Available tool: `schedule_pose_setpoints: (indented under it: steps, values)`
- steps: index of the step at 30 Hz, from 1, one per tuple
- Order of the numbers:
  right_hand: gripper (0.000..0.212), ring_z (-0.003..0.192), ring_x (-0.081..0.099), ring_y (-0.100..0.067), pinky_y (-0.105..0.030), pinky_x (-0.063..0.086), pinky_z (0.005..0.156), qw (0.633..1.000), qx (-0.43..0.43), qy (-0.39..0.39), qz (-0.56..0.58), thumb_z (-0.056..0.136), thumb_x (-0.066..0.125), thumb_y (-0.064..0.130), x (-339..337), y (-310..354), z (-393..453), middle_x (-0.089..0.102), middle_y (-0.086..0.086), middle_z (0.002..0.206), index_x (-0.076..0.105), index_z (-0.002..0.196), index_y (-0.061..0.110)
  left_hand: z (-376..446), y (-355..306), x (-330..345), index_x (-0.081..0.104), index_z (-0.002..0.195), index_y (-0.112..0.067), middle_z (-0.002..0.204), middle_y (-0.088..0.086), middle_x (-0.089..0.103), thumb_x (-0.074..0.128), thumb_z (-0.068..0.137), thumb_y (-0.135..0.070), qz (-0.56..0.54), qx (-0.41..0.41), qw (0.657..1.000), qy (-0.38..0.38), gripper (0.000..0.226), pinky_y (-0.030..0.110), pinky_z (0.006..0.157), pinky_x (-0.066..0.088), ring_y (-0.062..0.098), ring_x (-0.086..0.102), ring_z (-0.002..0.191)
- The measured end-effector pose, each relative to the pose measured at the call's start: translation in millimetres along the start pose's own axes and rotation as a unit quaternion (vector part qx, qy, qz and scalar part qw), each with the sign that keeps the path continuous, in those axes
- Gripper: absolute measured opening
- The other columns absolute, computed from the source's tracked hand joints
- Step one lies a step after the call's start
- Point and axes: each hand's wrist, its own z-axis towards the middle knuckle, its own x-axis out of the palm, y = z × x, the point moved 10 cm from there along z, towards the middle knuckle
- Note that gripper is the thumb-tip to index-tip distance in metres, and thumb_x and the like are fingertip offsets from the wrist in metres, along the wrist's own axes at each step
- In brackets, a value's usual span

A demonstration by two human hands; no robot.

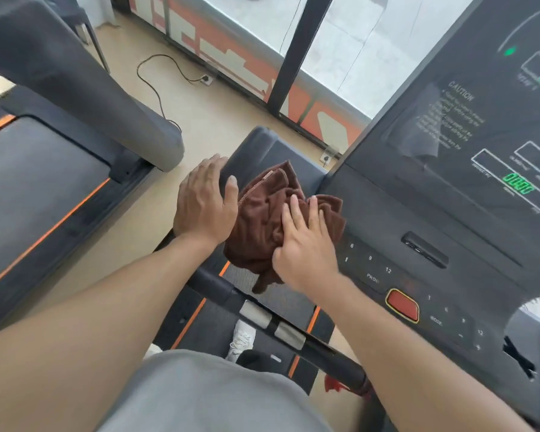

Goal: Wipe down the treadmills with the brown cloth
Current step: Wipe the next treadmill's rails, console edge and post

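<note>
Your right-hand fingers [296,210] are lying straight and spread, pressing flat on the brown cloth [272,219] without curling round it. Your left hand [205,202] is resting beside the cloth on the left end of the treadmill console [418,219]; its fingers are draping over the rounded outer edge of the dark moulding and its thumb is lying just beside the cloth's hem. Whether that hand is actually gripping the edge is not discernible.

The cloth is sitting bunched on the console's left wing, between your two hands, with one corner hanging off the near edge above the running belt [281,297].

Handling, as a judgement: the cloth is appearing soft, light and limp, a plush terry-type weave with a stitched hem. It is likely to be folding and sliding under the palm rather than holding shape. Be pressing on the thick central bunch, and be gathering the hanging corner so it is not dragging.

The console surface is looking hard, smooth and matt, with printed keys, a red stop button [402,305] and a glossy display panel [487,126]. The handlebar [278,330] is carrying two metallic sensor plates.
</note>
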Motion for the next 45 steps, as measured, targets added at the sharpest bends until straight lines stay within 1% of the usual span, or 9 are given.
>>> schedule_pose_setpoints:
  steps: [3,6,11,15,18,27,32,35,45]
  values:
    - [0.071,0.156,-0.018,-0.027,-0.04,-0.013,0.126,0.999,-0.019,0.032,-0.03,0.096,0.036,0.03,-23.3,-27.7,28.1,-0.008,0.005,0.171,0.014,0.164,0.021,-0.2,0.0,-0.2,0.048,0.146,-0.017,0.152,0.004,0.05,0.028,0.099,-0.045,0.0,-0.001,1.0,0.001,0.058,0.046,0.119,0.031,0.024,0.042,0.142]
    - [0.068,0.156,-0.018,-0.029,-0.042,-0.014,0.126,0.997,-0.041,0.05,-0.034,0.097,0.035,0.026,-26.4,-20.5,29.0,-0.005,0.003,0.171,0.019,0.163,0.02,-1.2,-2.9,0.3,0.049,0.145,-0.017,0.151,0.005,0.051,0.028,0.1,-0.045,0.01,0.004,1.0,0.005,0.057,0.045,0.118,0.031,0.024,0.043,0.141]
    - [0.081,0.155,-0.016,-0.039,-0.05,-0.005,0.126,0.998,-0.016,-0.052,0.022,0.092,0.045,0.026,0.7,40.2,3.1,0.001,-0.017,0.17,0.009,0.16,-0.001,-3.0,-5.5,-0.2,0.049,0.144,-0.017,0.149,0.005,0.053,0.03,0.101,-0.041,0.005,-0.003,1.0,0.01,0.053,0.044,0.115,0.033,0.025,0.046,0.138]
    - [0.087,0.156,-0.015,-0.03,-0.044,-0.012,0.126,0.976,-0.097,-0.095,0.171,0.085,0.048,0.017,-0.1,84.8,1.5,0.004,-0.011,0.171,0.008,0.163,0.006,-4.7,-2.6,-7.1,0.054,0.139,-0.017,0.14,0.004,0.058,0.035,0.104,-0.032,-0.059,-0.032,0.998,-0.005,0.043,0.04,0.106,0.039,0.023,0.05,0.13]
    - [0.086,0.157,-0.012,-0.027,-0.042,-0.013,0.126,0.966,-0.112,-0.111,0.205,0.082,0.038,0.025,-3.1,97.4,11.4,0.008,-0.007,0.171,0.013,0.163,0.009,-4.8,7.4,-12.0,0.056,0.136,-0.018,0.137,0.004,0.06,0.035,0.103,-0.032,-0.104,-0.076,0.991,-0.026,0.042,0.038,0.102,0.04,0.023,0.052,0.128]
    - [0.081,0.154,-0.023,-0.026,-0.047,-0.013,0.125,0.972,0.001,-0.096,0.215,0.089,0.039,0.035,-20.2,34.2,76.5,-0.001,0.011,0.171,0.009,0.164,0.025,-5.7,5.5,-8.3,0.057,0.134,-0.015,0.136,0.004,0.061,0.031,0.099,-0.038,-0.084,-0.057,0.995,-0.013,0.049,0.041,0.104,0.041,0.024,0.053,0.127]
    - [0.082,0.154,-0.021,-0.032,-0.052,-0.014,0.123,0.966,0.087,-0.122,0.212,0.089,0.036,0.039,-15.8,36.6,75.1,-0.001,0.005,0.172,0.009,0.164,0.021,-6.5,4.6,-7.0,0.057,0.133,-0.015,0.133,0.003,0.063,0.03,0.099,-0.04,-0.066,-0.048,0.997,-0.012,0.05,0.039,0.102,0.04,0.023,0.054,0.125]
    - [0.079,0.155,-0.016,-0.035,-0.055,-0.01,0.124,0.977,0.047,-0.138,0.152,0.089,0.036,0.039,-8.0,43.5,61.2,0.003,0.002,0.172,0.015,0.163,0.019,-5.5,2.7,-6.5,0.057,0.133,-0.015,0.133,0.004,0.063,0.03,0.099,-0.039,-0.055,-0.04,0.998,-0.01,0.05,0.036,0.103,0.038,0.023,0.053,0.125]
    - [0.066,0.157,-0.008,-0.032,-0.05,-0.014,0.124,0.944,0.174,-0.235,0.15,0.098,0.034,0.028,-56.3,-38.0,132.4,0.016,0.0,0.17,0.019,0.162,0.018,-4.1,0.5,-3.2,0.057,0.134,-0.015,0.133,0.004,0.063,0.032,0.099,-0.037,-0.022,-0.03,0.999,-0.002,0.048,0.035,0.104,0.036,0.023,0.052,0.124]
